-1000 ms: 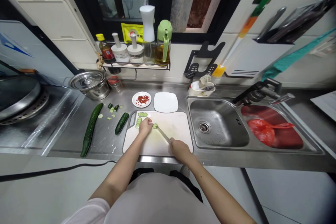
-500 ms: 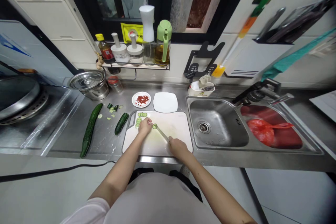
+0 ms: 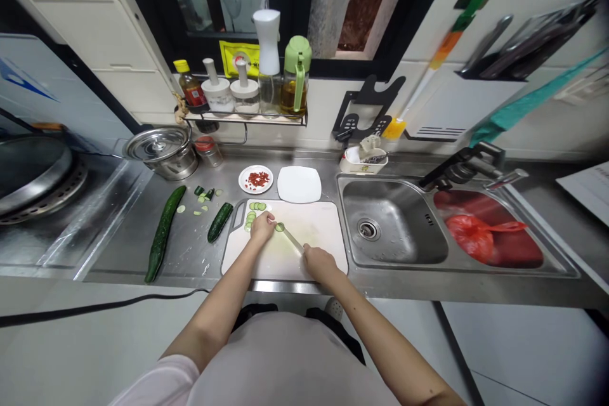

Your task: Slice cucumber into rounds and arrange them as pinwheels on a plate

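Note:
On the white cutting board [image 3: 314,254], my right hand [image 3: 322,262] is closed around the handle of a knife [image 3: 294,242]. Its blade points up and left, and a round cucumber slice [image 3: 280,227] lies at the tip. My left hand [image 3: 261,228] is beside that slice with the fingers curled together; what they hold, if anything, is hidden. Several cut cucumber slices [image 3: 250,218] lie just behind and left of this hand. A cut length of cucumber [image 3: 220,222] rests on the counter by the board's left edge. Farther left lies a long whole cucumber [image 3: 164,235].
Behind the board stand a small plate of red pieces [image 3: 257,179] and a white square plate [image 3: 299,184]. Cucumber scraps [image 3: 202,198] lie on the counter. To the right is the sink [image 3: 399,222], with a red bag [image 3: 471,238] in its second basin. A lidded pot [image 3: 164,152] stands back left.
Both hands, the knife and the slice keep nearly the same places on the board. The whole view has shifted very slightly.

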Demonstrator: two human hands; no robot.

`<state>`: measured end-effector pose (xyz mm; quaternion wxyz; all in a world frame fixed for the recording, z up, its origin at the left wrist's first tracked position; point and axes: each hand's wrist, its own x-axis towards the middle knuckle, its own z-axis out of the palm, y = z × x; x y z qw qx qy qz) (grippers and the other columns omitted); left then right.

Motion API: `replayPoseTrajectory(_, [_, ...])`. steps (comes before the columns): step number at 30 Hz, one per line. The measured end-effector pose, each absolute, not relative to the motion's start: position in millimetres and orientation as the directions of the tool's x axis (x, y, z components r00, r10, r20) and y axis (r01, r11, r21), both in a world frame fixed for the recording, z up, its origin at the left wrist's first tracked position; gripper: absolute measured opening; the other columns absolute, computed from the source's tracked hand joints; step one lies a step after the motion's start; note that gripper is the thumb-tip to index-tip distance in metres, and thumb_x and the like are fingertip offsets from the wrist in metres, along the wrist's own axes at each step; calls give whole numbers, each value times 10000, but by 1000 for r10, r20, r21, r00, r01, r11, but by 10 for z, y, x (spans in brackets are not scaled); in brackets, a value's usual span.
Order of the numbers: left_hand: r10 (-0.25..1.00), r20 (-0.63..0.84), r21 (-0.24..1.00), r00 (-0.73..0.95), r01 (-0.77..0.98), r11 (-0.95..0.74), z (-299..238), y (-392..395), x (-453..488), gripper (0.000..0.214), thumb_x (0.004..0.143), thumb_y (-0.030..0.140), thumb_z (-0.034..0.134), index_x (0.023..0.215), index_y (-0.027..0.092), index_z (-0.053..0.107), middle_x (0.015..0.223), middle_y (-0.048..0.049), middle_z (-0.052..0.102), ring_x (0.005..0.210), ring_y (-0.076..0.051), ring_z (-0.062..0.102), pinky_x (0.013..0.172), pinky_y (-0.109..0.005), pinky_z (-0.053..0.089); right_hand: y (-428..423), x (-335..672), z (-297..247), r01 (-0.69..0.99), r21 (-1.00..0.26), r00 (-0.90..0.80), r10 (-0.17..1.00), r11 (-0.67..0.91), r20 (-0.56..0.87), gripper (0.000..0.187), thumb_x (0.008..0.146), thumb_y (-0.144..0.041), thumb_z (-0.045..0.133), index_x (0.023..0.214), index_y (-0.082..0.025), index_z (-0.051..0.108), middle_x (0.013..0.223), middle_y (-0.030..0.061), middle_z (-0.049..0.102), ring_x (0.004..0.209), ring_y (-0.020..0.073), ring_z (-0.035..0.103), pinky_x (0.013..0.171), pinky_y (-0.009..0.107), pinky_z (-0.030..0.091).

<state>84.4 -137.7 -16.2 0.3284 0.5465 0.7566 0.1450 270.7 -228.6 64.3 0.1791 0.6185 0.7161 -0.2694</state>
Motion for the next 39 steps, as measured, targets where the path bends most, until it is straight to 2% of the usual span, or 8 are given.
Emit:
replayPoseTrajectory(25, [933, -309, 574, -185, 746, 338, -168, -1413, 862, 130, 791, 226, 641, 921, 223, 638, 877, -16, 703, 870, -179, 642, 730, -252, 427, -2424, 2815, 613, 982, -177, -157, 789, 62, -595, 312, 950, -177, 316, 1153, -141, 551, 1052, 172, 686, 980, 257, 661, 750, 330, 450])
replayPoseTrajectory(32, [957, -252, 595, -140, 758, 268, -186, -1468, 855, 150, 823, 201, 592, 966, 198, 636, 851, -30, 675, 851, -178, 623, 757, -264, 431, -2525, 2907, 644, 982, -185, -147, 785, 42, -602, 294, 959, -190, 323, 1135, -148, 555, 1044, 168, 686, 986, 257, 655, 748, 321, 424])
replayPoseTrajectory(36, [980, -192, 610, -59, 775, 166, -170, -1565, 872, 206, 836, 237, 593, 1028, 174, 628, 931, -62, 643, 891, -184, 607, 804, -275, 435, -2507, 3083, 676, 971, -240, -156, 796, 14, -585, 259, 973, -271, 357, 1070, -168, 574, 1064, 143, 687, 988, 237, 646, 739, 290, 392])
replayPoseTrajectory(39, [989, -149, 600, -12, 794, 100, -152, -1629, 901, 251, 822, 272, 617, 1055, 180, 622, 1006, -78, 612, 936, -199, 592, 854, -295, 429, -2440, 3210, 687, 977, -193, -27, 845, -90, -535, 283, 988, -289, 326, 1123, -163, 540, 1063, 138, 687, 988, 232, 642, 729, 281, 375])
